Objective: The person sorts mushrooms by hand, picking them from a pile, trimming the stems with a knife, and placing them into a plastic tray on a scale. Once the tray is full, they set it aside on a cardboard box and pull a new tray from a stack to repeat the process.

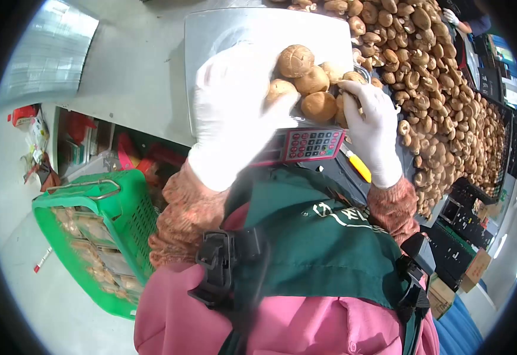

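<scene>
Brown shiitake mushrooms (311, 80) sit grouped on a digital scale, beside a clear rim that looks like a tray's edge (362, 72). My left hand (232, 109), in a white glove and overexposed, is at the left of the group. Its thumb and fingers are apart around the nearest mushroom (281, 90); a firm grip does not show. On the other side my right hand (372, 121), gloved too, curls its fingers over a mushroom (342, 111) at the group's right edge, partly hiding it. The scale's metal plate (211, 29) lies under the group, its keypad (314, 144) nearest my body.
A large heap of mushrooms (424, 89) spreads along the right. A yellow-handled tool (359, 165) lies by the scale. At lower left stands a green crate (131, 207) with packed mushrooms. Another person's gloved hand (451, 16) shows at the far top right.
</scene>
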Available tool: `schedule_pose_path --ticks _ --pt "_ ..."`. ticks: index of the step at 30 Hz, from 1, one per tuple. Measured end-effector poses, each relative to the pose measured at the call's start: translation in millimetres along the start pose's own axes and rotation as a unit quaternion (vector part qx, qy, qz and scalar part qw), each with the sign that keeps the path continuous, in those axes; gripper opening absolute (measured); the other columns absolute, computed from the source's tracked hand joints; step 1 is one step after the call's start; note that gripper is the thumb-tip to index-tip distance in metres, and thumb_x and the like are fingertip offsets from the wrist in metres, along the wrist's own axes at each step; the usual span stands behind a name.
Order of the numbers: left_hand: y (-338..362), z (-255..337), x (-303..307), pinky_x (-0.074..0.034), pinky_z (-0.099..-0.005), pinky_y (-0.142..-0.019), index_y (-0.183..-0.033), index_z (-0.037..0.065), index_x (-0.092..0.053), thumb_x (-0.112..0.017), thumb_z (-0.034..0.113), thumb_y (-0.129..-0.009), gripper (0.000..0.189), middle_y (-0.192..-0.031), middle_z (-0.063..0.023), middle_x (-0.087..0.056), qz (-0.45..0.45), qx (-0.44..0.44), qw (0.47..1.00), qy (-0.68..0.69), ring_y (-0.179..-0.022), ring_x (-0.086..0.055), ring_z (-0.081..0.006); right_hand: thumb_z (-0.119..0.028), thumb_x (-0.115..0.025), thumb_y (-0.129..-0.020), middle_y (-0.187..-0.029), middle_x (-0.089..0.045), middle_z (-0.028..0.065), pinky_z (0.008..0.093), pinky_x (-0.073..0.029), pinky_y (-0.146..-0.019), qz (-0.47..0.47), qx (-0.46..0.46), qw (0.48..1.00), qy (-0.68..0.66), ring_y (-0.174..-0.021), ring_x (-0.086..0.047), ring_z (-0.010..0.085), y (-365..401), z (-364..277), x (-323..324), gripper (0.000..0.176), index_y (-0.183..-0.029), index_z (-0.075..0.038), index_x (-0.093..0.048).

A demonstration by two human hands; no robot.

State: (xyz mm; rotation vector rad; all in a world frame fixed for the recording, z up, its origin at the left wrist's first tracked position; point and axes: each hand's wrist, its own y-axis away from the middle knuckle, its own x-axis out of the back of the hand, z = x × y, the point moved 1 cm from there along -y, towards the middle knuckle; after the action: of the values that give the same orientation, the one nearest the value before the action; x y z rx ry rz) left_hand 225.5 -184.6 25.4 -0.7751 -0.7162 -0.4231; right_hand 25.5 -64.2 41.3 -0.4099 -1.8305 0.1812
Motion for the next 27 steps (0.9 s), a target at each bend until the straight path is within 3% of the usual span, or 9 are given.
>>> schedule_pose_path --ticks 1,3,9,12,13,16,17,23,27 --pt "-6 10 -9 -0.035 -0.0484 -0.107 -0.134 0.006 -0.058 -0.077 0.035 -0.081 0.063 -0.129 -0.0121 -0.06 -0.015 -0.021 1.0 -0.005 -0.122 -0.053 -0.0313 -0.008 -0.063 -0.088 -0.085 -0.069 0.0112 0.0388 -0.051 -0.07 -0.037 -0.086 0.99 -0.102 -0.077 -0.065 0.0304 -8 -6 6 0.018 -0.105 -0.009 -0.069" --pt "-13 18 -30 -0.02 -0.0583 -0.117 -0.142 0.007 -0.05 -0.076 0.048 -0.078 0.08 -0.141 -0.0127 -0.053 -0.08 -0.046 0.995 -0.026 -0.137 -0.042 -0.0328 -0.013 -0.062 -0.089 -0.085 -0.07 0.0122 0.0389 -0.052 -0.07 -0.107 -0.108 0.983 -0.099 -0.078 -0.067 0.031 -18 4 4 0.019 -0.107 -0.01 -0.069" --pt "-2 12 -54 -0.017 -0.0586 -0.119 -0.147 0.005 -0.042 -0.081 0.04 -0.071 0.093 -0.145 -0.0121 -0.05 -0.116 -0.034 0.993 0.01 -0.134 -0.045 -0.0315 -0.033 -0.063 -0.092 -0.096 -0.071 0.0157 0.0418 -0.055 -0.078 -0.164 -0.074 0.983 -0.023 -0.089 -0.07 0.0325 -33 10 -5 0.04 -0.126 -0.011 -0.063" --pt "0 13 -54 -0.018 -0.0588 -0.12 -0.147 0.003 -0.04 -0.081 0.038 -0.069 0.095 -0.146 -0.014 -0.049 -0.104 -0.031 0.994 -0.005 -0.133 -0.047 -0.0307 -0.035 -0.064 -0.091 -0.103 -0.069 0.0171 0.0415 -0.054 -0.08 -0.213 -0.114 0.97 0.004 -0.094 -0.069 0.0331 -41 -1 -8 0.04 -0.124 -0.012 -0.065" --pt "-1 14 -53 -0.018 -0.0598 -0.119 -0.146 0.002 -0.043 -0.081 0.042 -0.07 0.094 -0.145 -0.0152 -0.049 -0.1 -0.031 0.994 -0.003 -0.133 -0.046 -0.0315 -0.035 -0.066 -0.089 -0.103 -0.069 0.0167 0.0412 -0.055 -0.081 -0.142 -0.07 0.987 0.006 -0.094 -0.069 0.0335 -35 2 -16 0.039 -0.121 -0.012 -0.066" --pt "-1 14 -52 -0.019 -0.06 -0.119 -0.145 0.001 -0.044 -0.081 0.046 -0.069 0.096 -0.145 -0.0163 -0.048 -0.09 -0.012 0.996 0.017 -0.132 -0.046 -0.0326 -0.035 -0.067 -0.088 -0.096 -0.07 0.0163 0.0412 -0.055 -0.078 -0.115 -0.089 0.989 -0.03 -0.088 -0.069 0.0342 -32 -3 -22 0.038 -0.117 -0.011 -0.068" --pt "-1 13 -52 -0.019 -0.0597 -0.119 -0.145 0.001 -0.043 -0.081 0.047 -0.068 0.097 -0.145 -0.0162 -0.048 -0.087 -0.002 0.996 0.027 -0.131 -0.046 -0.0328 -0.033 -0.07 -0.086 -0.093 -0.071 0.0164 0.0398 -0.056 -0.077 -0.157 -0.157 0.971 -0.092 -0.083 -0.07 0.0329 -35 -5 -19 0.037 -0.116 -0.011 -0.069" --pt "0 16 -48 -0.018 -0.0588 -0.12 -0.149 0.003 -0.036 -0.087 0.038 -0.06 0.109 -0.14 -0.0165 -0.054 -0.062 -0.008 0.998 0.031 -0.127 -0.053 -0.0329 -0.019 -0.067 -0.088 -0.093 -0.072 0.0087 0.028 -0.053 -0.074 -0.124 -0.251 0.911 -0.304 -0.08 -0.066 0.0125 -30 21 -23 0.031 -0.113 0.0 -0.068" --pt "0 16 -48 -0.019 -0.0593 -0.119 -0.148 0.0 -0.037 -0.087 0.036 -0.059 0.108 -0.137 -0.0177 -0.055 -0.059 -0.015 0.998 0.03 -0.124 -0.055 -0.0329 -0.023 -0.063 -0.084 -0.095 -0.07 0.0183 0.0354 -0.054 -0.08 -0.122 -0.282 0.898 -0.315 -0.085 -0.07 0.0266 -33 20 -13 0.032 -0.107 -0.002 -0.071"
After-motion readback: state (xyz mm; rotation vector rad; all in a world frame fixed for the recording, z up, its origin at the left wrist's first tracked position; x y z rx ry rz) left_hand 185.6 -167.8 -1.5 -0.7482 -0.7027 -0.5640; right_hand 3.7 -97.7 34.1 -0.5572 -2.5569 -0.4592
